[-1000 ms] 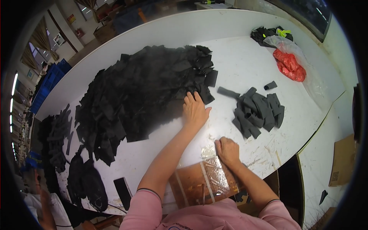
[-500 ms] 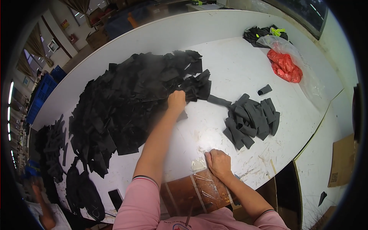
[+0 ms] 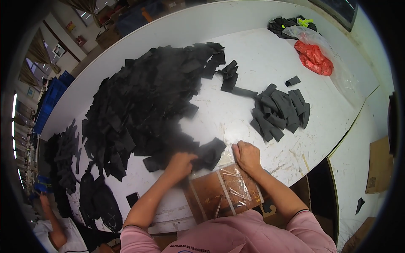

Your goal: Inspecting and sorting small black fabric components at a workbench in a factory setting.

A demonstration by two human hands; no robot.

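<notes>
My left hand (image 3: 180, 164) is closed on a bunch of black fabric pieces (image 3: 211, 152) at the near edge of a large heap of black fabric (image 3: 139, 101). Some of the bunch sticks out to its right, and its fingertips are hidden. Close by on the right, my right hand (image 3: 248, 157) rests curled on the white table (image 3: 206, 118); whatever is in its fingers, if anything, cannot be made out. Below both hands lies a brown board (image 3: 206, 196) with clear tape across it. Beyond my right hand sits a smaller pile of dark grey folded fabric pieces (image 3: 278, 111).
A red plastic bag (image 3: 314, 59) lies in clear plastic at the far right, by dark cloth with a yellow-green piece (image 3: 291, 27). A phone (image 3: 132, 199) and black bundles (image 3: 99, 200) are at the near left. A raised white wall (image 3: 190, 21) edges the table; another person's arm (image 3: 52, 219) shows lower left.
My left hand has come back from the far side of the heap toward me, bringing a bunch of black fabric. My right hand stays by the board. The whole view has shifted slightly.
</notes>
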